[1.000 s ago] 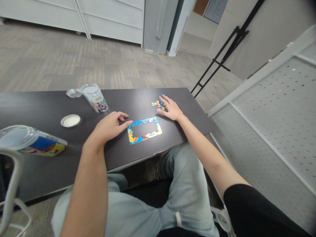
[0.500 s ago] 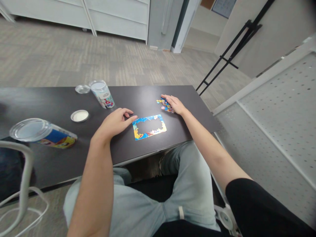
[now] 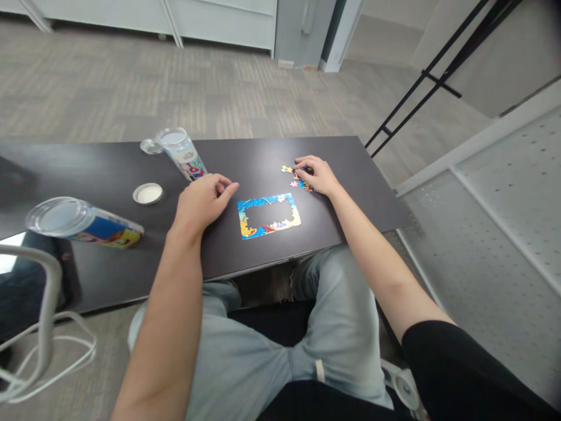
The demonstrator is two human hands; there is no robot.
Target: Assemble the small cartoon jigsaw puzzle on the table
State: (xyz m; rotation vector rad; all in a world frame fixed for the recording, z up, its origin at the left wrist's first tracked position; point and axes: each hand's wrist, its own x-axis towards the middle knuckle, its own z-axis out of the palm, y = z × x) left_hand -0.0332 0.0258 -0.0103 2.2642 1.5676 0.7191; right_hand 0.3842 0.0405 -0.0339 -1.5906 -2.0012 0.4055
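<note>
My right hand [image 3: 319, 175] is over a small pile of jigsaw pieces [image 3: 305, 186], with thumb and fingers apart and curved around them. Part of the pile is hidden beneath the hand. A few yellow pieces [image 3: 287, 169] lie just left of the fingertips. Nearer to me lies a jigsaw border [image 3: 246, 230], blue, yellow and red, with a bare middle. My left hand [image 3: 204, 199] rests on the table left of the border, fingers loosely bent, thumb stretched out, nothing visible in it. It partly overlaps the base of a clear-topped canister [image 3: 188, 156].
On the dark table [image 3: 245, 155], a round white-lined lid [image 3: 148, 193] and a clear lid [image 3: 151, 146] lie to the left. A larger blue and yellow canister [image 3: 111, 231] is nearer. A white tube [image 3: 46, 310] rises at lower left; a perforated panel [image 3: 491, 210] stands at right.
My right hand has gone from lying flat on the pile to curved fingers around the pieces. The left thumb has come away from the border's corner. The camera view has tilted slightly downward.
</note>
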